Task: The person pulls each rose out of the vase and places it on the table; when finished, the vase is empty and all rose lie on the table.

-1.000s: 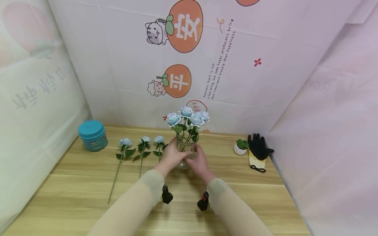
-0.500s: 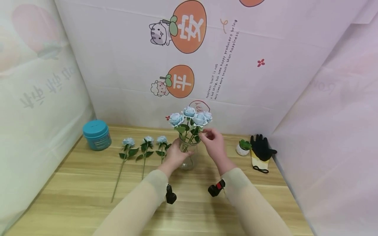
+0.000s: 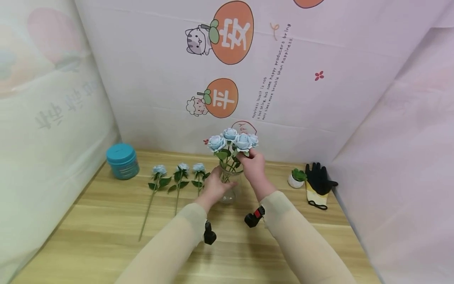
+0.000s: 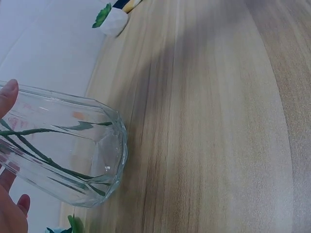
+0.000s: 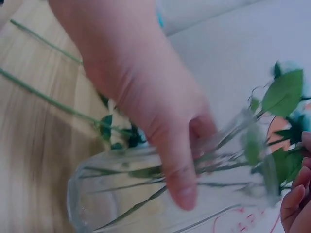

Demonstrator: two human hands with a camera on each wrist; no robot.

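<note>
A clear glass vase (image 3: 228, 193) with faceted sides stands on the wooden table, holding several light blue roses (image 3: 230, 140) with green leaves. My left hand (image 3: 213, 187) grips the vase from its left side, thumb across the front, as the right wrist view also shows. Stems (image 4: 48, 158) cross inside the glass in the left wrist view. At the vase mouth my right hand (image 3: 254, 167) has its fingers curled at a rose (image 3: 243, 142), just under the bloom. In the right wrist view its fingertips (image 5: 294, 199) are beside the leaves.
Three loose blue roses (image 3: 179, 177) lie left of the vase. Farther left stands a turquoise lidded jar (image 3: 122, 161). To the right are a small potted succulent (image 3: 296, 179) and a black and yellow work glove (image 3: 318, 183). Printed cloth walls (image 3: 159, 79) enclose the table.
My right hand has left the vase's side and risen to the roses at its mouth. The left hand keeps its grip on the vase. The head view has shifted slightly.
</note>
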